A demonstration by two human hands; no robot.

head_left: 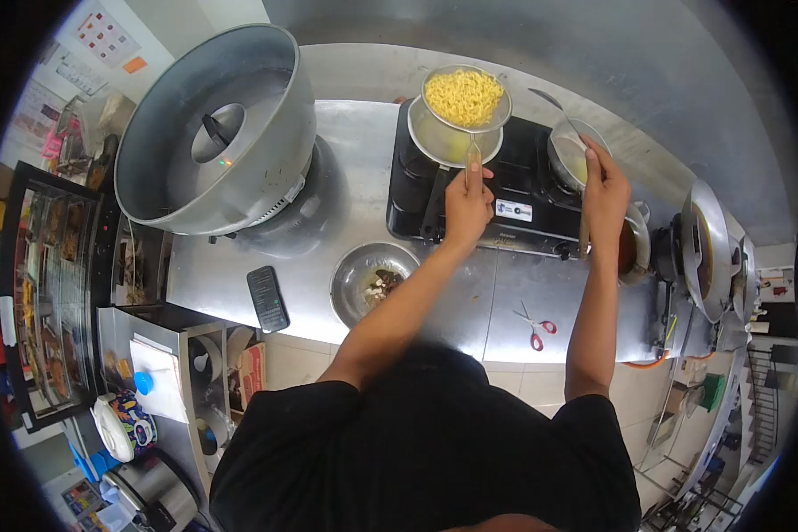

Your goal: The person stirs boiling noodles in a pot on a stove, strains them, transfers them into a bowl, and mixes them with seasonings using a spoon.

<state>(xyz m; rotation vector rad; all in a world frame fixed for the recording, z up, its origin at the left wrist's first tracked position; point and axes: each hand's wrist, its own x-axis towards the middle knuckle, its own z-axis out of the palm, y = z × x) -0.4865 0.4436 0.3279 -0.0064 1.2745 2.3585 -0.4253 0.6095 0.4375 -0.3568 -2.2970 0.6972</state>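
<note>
Yellow noodles (464, 96) fill a round strainer, whose handle is in my left hand (470, 202). The strainer is above a pot (430, 142) on the left side of the black stove (405, 195). My right hand (604, 182) is closed on a spoon (550, 99), its bowl end raised over a second pot (566, 140) at the stove's right side. A metal bowl (344, 282) with small brown and pale pieces of food stands on the counter below my left forearm.
A large grey metal drum (279, 151) stands at the left of the steel counter (443, 310). A phone (267, 299) and red-handled scissors (539, 330) lie near the front edge. Right of the stove stand a pot with brown liquid (629, 248) and a large pan (705, 248).
</note>
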